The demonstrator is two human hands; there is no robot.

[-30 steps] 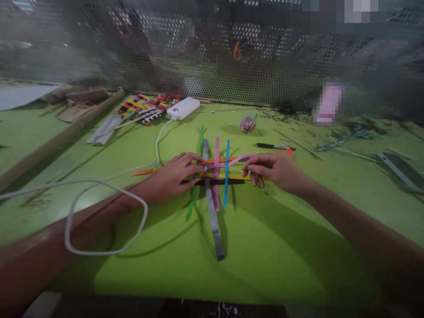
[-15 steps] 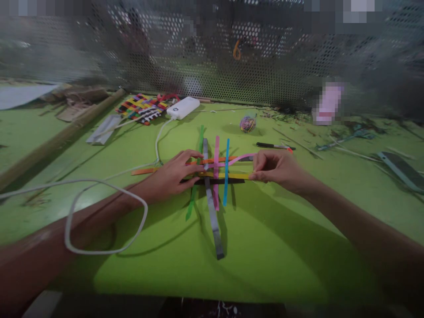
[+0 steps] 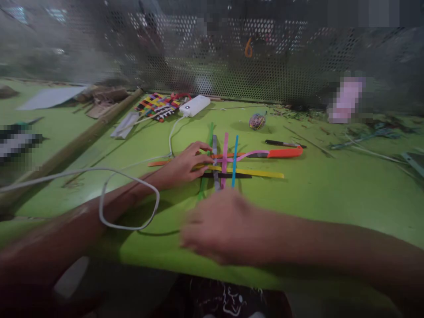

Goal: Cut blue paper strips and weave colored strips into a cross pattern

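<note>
Several strips (image 3: 228, 170) half woven on mat (image 3: 314, 194), crossing beside left hand (image 3: 185, 165).
Left fingers flat, pinning weave's left edge; right hand (image 3: 218, 227) blurred near weave, grip unclear. Best kept pinned, yellow strip (image 3: 258, 172) fed over-under squarely; knife (image 3: 285, 153) just behind weave.

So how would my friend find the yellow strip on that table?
Start at the green table and find the left hand pressing on crossed paper strips. The yellow strip runs sideways from that hand toward the right, under the upright pink strip and blue strip. It sticks out further right than the black strip beside it.
</note>
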